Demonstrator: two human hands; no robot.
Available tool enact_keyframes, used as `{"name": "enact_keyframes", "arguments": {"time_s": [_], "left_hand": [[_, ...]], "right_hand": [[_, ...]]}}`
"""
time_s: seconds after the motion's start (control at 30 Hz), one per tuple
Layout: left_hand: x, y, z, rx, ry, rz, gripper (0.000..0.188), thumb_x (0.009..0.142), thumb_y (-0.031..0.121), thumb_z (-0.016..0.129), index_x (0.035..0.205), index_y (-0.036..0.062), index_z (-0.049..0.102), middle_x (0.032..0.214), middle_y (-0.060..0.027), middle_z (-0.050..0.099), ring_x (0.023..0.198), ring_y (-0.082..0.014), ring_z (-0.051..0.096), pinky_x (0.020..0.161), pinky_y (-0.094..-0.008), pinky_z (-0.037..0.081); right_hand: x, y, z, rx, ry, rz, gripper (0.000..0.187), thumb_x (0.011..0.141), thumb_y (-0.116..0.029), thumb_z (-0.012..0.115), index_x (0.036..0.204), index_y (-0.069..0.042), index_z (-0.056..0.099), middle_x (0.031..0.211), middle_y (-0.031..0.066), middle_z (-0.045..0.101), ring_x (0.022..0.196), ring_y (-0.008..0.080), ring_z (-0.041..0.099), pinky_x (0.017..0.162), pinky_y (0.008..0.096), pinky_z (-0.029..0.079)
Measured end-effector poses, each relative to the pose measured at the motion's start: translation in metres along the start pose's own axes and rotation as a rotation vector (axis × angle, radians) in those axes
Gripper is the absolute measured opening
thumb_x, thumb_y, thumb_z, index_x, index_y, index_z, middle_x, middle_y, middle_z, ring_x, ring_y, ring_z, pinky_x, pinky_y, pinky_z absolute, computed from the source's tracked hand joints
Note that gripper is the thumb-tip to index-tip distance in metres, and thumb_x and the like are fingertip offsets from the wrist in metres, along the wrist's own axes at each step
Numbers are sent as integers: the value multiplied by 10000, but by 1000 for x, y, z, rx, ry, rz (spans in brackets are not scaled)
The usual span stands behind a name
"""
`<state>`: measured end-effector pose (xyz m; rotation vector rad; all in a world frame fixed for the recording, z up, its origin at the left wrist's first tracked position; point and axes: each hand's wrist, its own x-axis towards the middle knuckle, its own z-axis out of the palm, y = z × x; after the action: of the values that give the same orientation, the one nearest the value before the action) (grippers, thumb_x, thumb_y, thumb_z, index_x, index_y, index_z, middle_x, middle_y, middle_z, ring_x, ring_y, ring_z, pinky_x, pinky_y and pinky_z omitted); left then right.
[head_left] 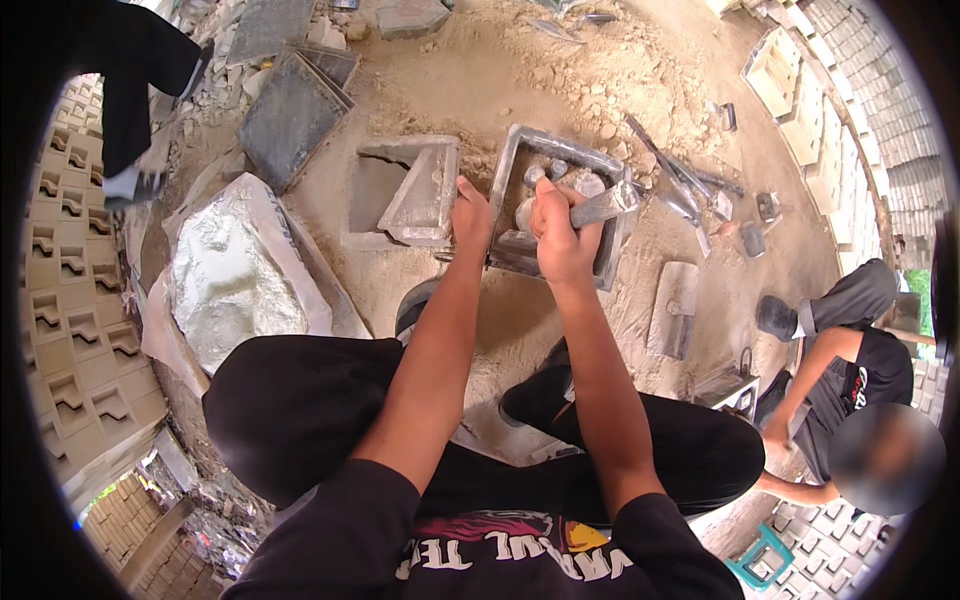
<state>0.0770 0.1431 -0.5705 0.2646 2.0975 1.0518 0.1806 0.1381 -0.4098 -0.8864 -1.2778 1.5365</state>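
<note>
On the left side of the ground (420, 90) I see a pale sack (287, 238) lying open, heaped with white powder (225, 275). Toward the far left corner, dark slabs (290, 115) overlap beside pale rubble (325, 35). Notched blocks (85, 330) line the left edge. On the right I have metal bars (665, 165) strewn about and, nearer my side, what may be a trowel (668, 325). A dark-clothed co-worker (850, 365) is at the right edge; a teal plastic object (765, 560) occupies the near right corner.
</note>
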Motion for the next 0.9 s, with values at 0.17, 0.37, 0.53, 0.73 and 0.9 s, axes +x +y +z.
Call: {"name": "enact_keyframes", "arguments": {"time_s": [0.17,0.37,0.53,0.73,0.9], "left_hand": [[2,2,3,36,-11,-6,871,956,589,133,973,-117,643,1039,-353,602,1055,-506,540,955,-530,385],[-1,2,5,73,14,-35,887,941,623,137,1011,-100,645,1066,-341,601,1095,-488,529,973,-516,375],[6,2,5,72,-11,-55,899,931,645,155,1023,-106,641,1086,-345,594,1097,-498,524,980,-510,374],[1,-8,5,118,29,-47,890,949,604,162,973,-155,625,1039,-381,584,1067,-505,534,958,-538,375],[4,2,7,84,22,-30,869,952,597,175,987,-144,629,1064,-368,585,1064,-503,535,952,-537,385]], "right_hand": [[8,57,-19,-170,-32,-37,419,926,-145,542,546,-102,370,504,-48,342,451,56,290,447,254,219],[4,-14,-24,97,-1,-14,398,928,-147,560,564,-79,414,532,-78,353,492,20,292,451,258,201],[0,48,-44,-180,47,22,380,907,-134,567,556,-77,433,527,-63,383,494,46,330,471,261,258],[-4,-9,-47,53,85,70,392,917,-103,497,543,-73,381,502,-9,375,459,79,336,445,262,252],[-19,49,-69,-155,59,12,421,934,-151,528,545,-79,382,511,-19,375,471,75,326,456,259,256]]}}
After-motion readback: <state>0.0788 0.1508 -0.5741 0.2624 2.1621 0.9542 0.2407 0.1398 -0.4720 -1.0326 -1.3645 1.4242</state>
